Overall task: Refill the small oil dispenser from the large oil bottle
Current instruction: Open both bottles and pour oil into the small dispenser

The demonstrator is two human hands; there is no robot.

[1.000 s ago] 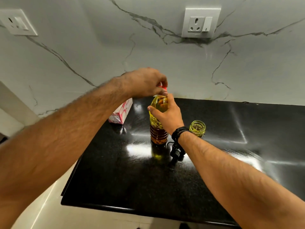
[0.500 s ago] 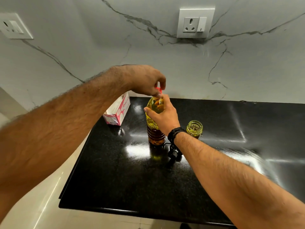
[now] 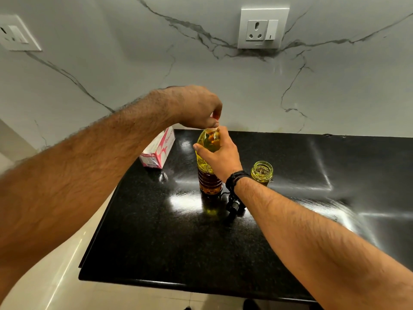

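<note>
Honestly you're barely starting: your left hand (image 3: 196, 108) is pinching the cap, your right hand (image 3: 220, 156) is gripping the large oil bottle (image 3: 209, 166) mid-counter, and the open dispenser jar (image 3: 262, 171) beside it is waiting unfilled.

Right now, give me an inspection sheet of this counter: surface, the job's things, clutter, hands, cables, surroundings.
Surface: black counter, glossy, with glare streaks.
Job's things: oil bottle upright, top hidden under the left hand; small jar to its right, open, apart from it, holding yellowish oil.
Clutter: pink and white box at the back left; small black object in front of the bottle, kind unclear.
Hands: left hand pinches at the bottle's top; right hand grips the bottle's upper body.
Cables: thin black cord from the black object.
Surroundings: marble wall with socket and second wall plate.
</note>
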